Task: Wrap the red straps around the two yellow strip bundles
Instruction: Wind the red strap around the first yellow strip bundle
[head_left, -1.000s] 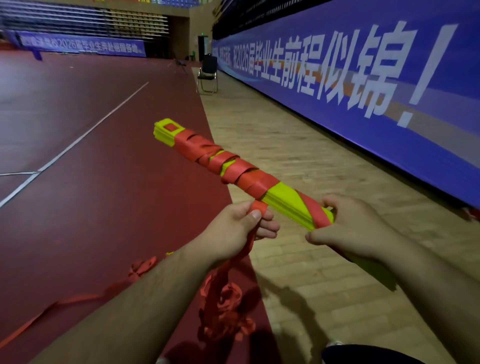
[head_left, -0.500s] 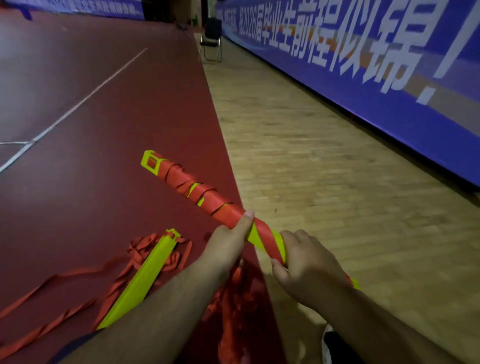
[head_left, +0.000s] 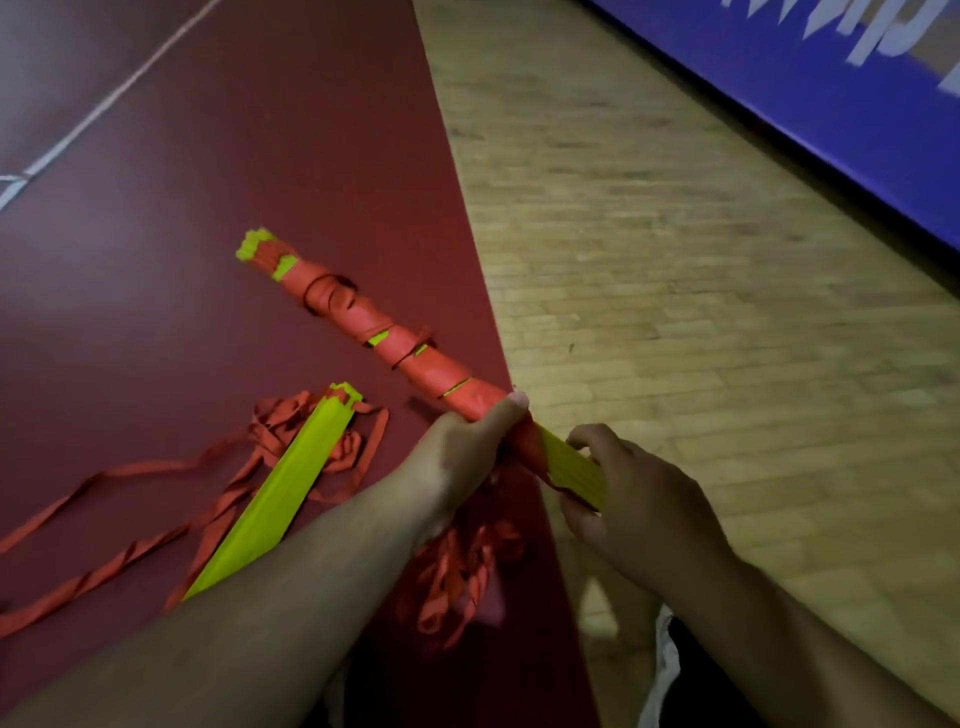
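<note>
A yellow strip bundle (head_left: 574, 465) slants from my hands up and to the left, most of its length covered by wound red strap (head_left: 363, 322). My left hand (head_left: 462, 447) grips the wrapped middle, thumb along the strap. My right hand (head_left: 639, 499) holds the bare yellow near end. Loose red strap (head_left: 457, 577) hangs in a tangle below my left wrist. A second, unwrapped yellow bundle (head_left: 283, 493) lies on the floor at the left, on top of a heap of red straps (head_left: 291, 421).
Dark red court flooring (head_left: 260, 156) fills the left, wooden floor (head_left: 675, 260) the right. A blue banner wall (head_left: 831, 104) runs along the upper right. Long red strap ends (head_left: 78, 582) trail across the floor to the lower left.
The view has tilted downward. The wrapped bundle has dropped lower and nearer the floor. My right hand has slid to the bare yellow end; my left hand stays on the wrapped middle.
</note>
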